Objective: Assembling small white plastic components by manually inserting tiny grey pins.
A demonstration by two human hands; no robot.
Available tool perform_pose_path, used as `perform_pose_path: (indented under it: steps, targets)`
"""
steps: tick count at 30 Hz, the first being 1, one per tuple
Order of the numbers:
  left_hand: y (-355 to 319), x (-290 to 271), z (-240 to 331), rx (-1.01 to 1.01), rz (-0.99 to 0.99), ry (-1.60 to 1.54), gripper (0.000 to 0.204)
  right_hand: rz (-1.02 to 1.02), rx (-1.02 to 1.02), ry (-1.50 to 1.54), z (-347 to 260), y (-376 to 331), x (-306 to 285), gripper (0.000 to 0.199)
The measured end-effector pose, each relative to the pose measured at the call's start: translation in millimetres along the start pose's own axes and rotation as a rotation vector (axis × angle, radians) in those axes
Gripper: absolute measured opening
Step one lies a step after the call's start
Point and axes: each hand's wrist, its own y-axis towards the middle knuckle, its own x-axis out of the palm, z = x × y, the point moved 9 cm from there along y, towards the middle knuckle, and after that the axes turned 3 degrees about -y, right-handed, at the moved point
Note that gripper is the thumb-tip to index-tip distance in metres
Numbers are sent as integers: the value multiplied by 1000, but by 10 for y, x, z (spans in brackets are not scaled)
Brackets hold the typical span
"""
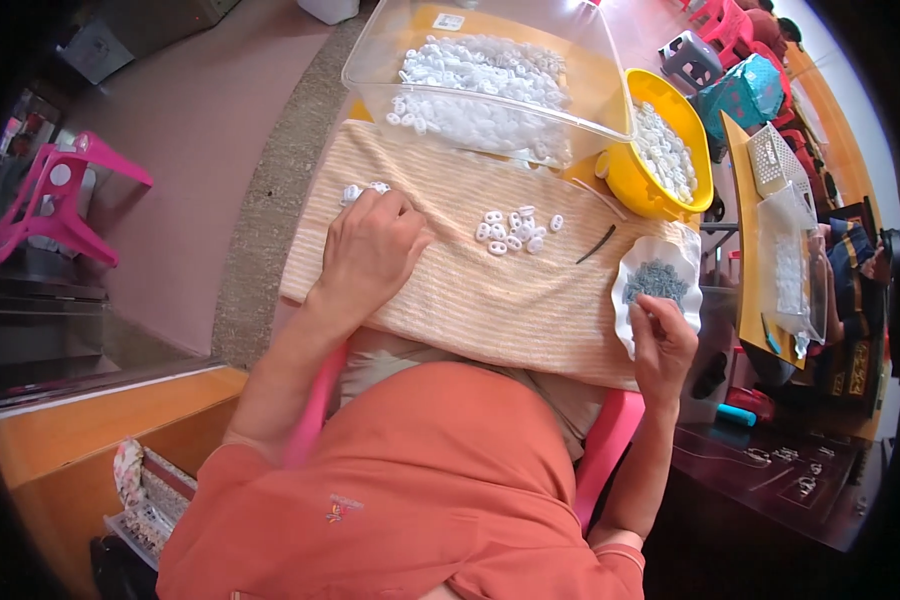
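On the striped beige towel (450, 310), my left hand (370, 245) rests with its fingers curled down. Small white oval plastic pieces with two holes (351, 193) peek out just beyond its knuckles; its fingertips are hidden. A loose group of similar white pieces (515, 232) lies on the towel between my hands. At the right, my right hand (665, 345) is closed in a pinch at the near edge of a white wavy-rimmed dish (625, 290). Tiny grey-blue parts (656, 281) are heaped in that dish. Whatever is in the pinch is too small to make out.
A clear plastic bin (490, 125) of white pieces stands at the far side, beside a yellow basket (705, 150) holding more. A thin dark stick (596, 244) lies on the towel. Pink stool (65, 200) at left; another worktable (745, 220) at right.
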Motion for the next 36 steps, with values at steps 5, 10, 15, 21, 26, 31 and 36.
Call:
perform_pose_path:
  steps: [5,10,15,21,26,31,36]
  targets:
    - [-33,50,-32,11,7,50,15,15,31,65,128,-90,-62,11]
    - [-30,133,-132,-4,-9,86,12,10,11,58,163,-122,-43,10]
    - [-45,156,-202,-13,10,110,10,23,40,117,154,-127,-51,11]
    - [-27,16,-112,-27,122,74,9,44,37,134,236,-179,-111,12]
    - [12,133,-154,-44,51,72,8,38,90,167,304,-212,-114,11]
    - [-12,42,-165,-38,99,10,6,82,38,113,305,-176,-194,13]
    - [1,-42,-129,-3,251,-181,5,101,17,-47,338,-204,-347,12]
